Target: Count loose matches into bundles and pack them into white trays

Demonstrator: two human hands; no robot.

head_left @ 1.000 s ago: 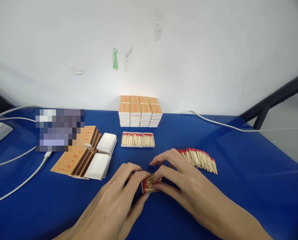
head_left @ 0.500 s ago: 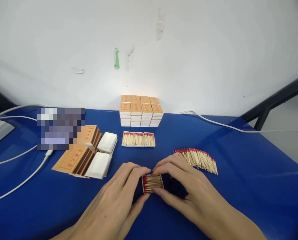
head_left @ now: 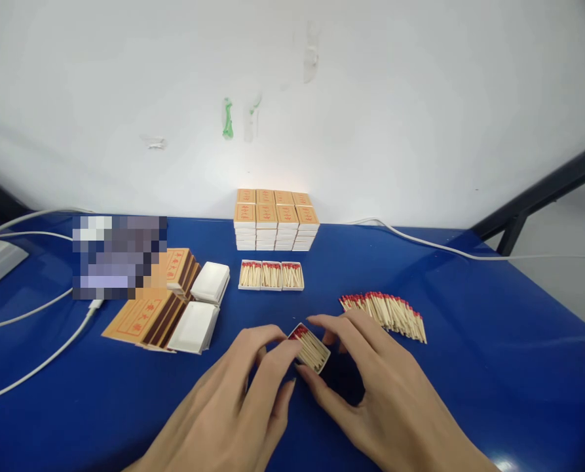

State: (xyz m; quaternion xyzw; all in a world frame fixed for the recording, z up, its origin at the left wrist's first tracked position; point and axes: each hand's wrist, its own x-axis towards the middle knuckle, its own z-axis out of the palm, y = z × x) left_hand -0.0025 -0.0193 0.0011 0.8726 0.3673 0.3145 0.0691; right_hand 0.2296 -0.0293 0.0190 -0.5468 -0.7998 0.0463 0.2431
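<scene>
A white matchbox tray, filled with red-headed matches, sits at an angle between my hands. My right hand grips it, with the thumb at its near edge and the index finger at its far edge. The index fingertip of my left hand touches the tray's left corner. Its thumb is apart from the tray, and those fingers are spread. Beyond them stand three filled trays side by side. To the right lies a fanned pile of loose matches.
A block of stacked closed matchboxes stands near the wall. At left are orange matchbox sleeves, stacked white trays and a blurred-out device with a white cable. Another cable runs along the right rear.
The tray has turned from square-on to a slant and shifted slightly right. My left thumb has come away from it, while my right index finger has moved to its far edge.
</scene>
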